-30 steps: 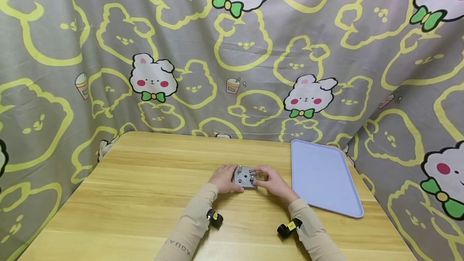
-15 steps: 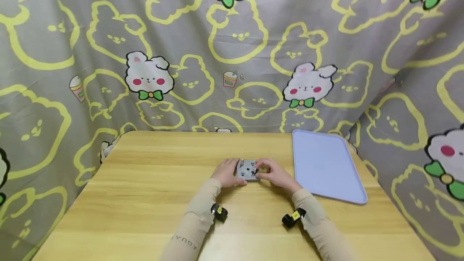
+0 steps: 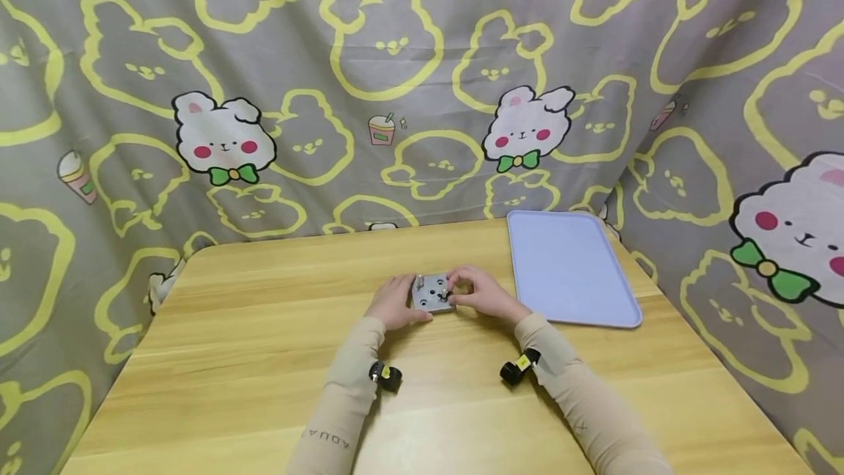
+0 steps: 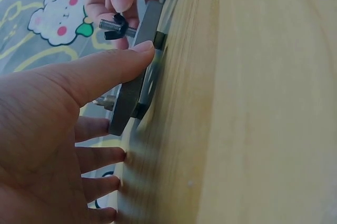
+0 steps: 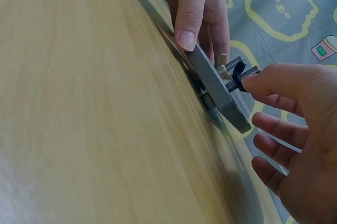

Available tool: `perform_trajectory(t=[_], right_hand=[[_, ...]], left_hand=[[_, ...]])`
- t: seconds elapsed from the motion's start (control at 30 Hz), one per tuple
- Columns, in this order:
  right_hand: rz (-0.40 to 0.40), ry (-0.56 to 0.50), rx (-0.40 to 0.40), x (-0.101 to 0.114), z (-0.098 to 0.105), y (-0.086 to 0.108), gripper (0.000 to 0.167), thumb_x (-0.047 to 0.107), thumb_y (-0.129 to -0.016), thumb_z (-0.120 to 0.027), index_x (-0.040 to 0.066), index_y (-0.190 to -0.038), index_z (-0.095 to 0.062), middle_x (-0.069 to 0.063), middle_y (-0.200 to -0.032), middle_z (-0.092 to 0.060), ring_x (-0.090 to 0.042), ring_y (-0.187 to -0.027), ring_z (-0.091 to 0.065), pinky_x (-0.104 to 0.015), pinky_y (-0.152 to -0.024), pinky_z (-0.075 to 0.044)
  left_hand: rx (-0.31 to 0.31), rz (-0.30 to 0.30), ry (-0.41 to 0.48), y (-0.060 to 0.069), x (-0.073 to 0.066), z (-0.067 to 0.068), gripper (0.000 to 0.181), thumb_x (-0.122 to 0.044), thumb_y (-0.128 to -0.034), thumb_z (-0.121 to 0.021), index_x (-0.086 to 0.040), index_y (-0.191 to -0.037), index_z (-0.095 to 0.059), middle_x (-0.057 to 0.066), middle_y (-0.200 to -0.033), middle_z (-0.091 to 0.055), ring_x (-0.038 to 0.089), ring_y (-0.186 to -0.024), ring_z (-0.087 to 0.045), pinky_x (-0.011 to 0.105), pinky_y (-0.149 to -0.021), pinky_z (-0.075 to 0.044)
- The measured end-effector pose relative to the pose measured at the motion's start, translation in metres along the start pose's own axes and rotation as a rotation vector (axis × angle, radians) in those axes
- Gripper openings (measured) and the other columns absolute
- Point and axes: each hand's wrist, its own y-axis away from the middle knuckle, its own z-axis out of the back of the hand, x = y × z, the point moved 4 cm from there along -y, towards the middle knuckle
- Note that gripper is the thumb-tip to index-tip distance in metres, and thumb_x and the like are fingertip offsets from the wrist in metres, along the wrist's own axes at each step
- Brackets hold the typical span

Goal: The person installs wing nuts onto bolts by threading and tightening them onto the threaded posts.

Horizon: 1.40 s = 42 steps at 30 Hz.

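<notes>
A small grey metal plate (image 3: 431, 304) with several holes lies near the middle of the wooden table, raised slightly on short dark feet or bolt heads beneath it. My left hand (image 3: 393, 303) grips its left side, the thumb on the near edge and the fingers at the far side. Two threaded bolts stand up from the plate. On the right one sits a black wing nut (image 5: 239, 75), pinched by the thumb and index finger of my right hand (image 3: 486, 293); its other fingers are loosely bent. A silvery wing nut (image 5: 223, 66) is on the other bolt.
A pale blue tray (image 3: 572, 270) lies at the table's back right, just beyond my right hand. A patterned grey curtain (image 3: 428, 79) hangs behind and beside the wooden table (image 3: 264, 328). Both wrists wear black camera straps.
The head view has tilted and shifted, so the table and tray appear moved. My left hand still holds the plate, and my right fingers stay at the black wing nut with slight finger movement.
</notes>
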Motion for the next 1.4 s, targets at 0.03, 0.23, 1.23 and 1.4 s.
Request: perform_trajectory(t=[0.03,0.23,1.23,1.4], right_hand=[[-0.001,0.004,-0.002,0.0,-0.002,0.001,0.014,0.011,-0.081,-0.076,0.014,-0.09,-0.065,-0.014,-0.125,-0.063,-0.028,-0.111,-0.057,-0.029,-0.078,-0.05],[0.018,-0.006,-0.009,0.002,-0.008,0.005,0.01,0.008,-0.081,-0.072,0.011,-0.088,-0.065,-0.018,-0.123,-0.063,-0.032,-0.112,-0.056,-0.028,-0.077,-0.049],[-0.034,0.003,-0.008,0.0,-0.003,0.006,0.026,0.014,-0.084,-0.075,0.012,-0.108,-0.066,-0.011,-0.122,-0.062,-0.029,-0.112,-0.057,-0.037,-0.087,-0.051],[-0.003,0.026,0.015,0.002,-0.003,0.002,0.034,0.018,-0.085,-0.075,0.013,-0.117,-0.067,-0.011,-0.127,-0.06,-0.029,-0.111,-0.057,-0.033,-0.083,-0.052]], left_hand=[[0.006,0.003,-0.001,0.002,0.001,0.0,0.096,-0.047,-0.0742,-0.08,-0.003,-0.147,-0.037,0.017,-0.149,-0.045,0.038,-0.139,-0.039,0.052,-0.12,-0.027],[0.012,0.013,-0.01,0.007,0.003,-0.003,0.095,-0.047,-0.0749,-0.08,-0.004,-0.148,-0.037,0.016,-0.15,-0.045,0.037,-0.141,-0.038,0.05,-0.121,-0.024],[0.009,0.029,0.007,0.003,0.0,-0.003,0.094,-0.048,-0.0761,-0.078,-0.007,-0.149,-0.036,0.015,-0.151,-0.043,0.039,-0.142,-0.035,0.052,-0.121,-0.024],[-0.001,0.027,0.001,0.002,0.0,0.0,0.093,-0.048,-0.0756,-0.079,-0.007,-0.148,-0.038,0.015,-0.15,-0.044,0.039,-0.141,-0.036,0.052,-0.12,-0.025]])
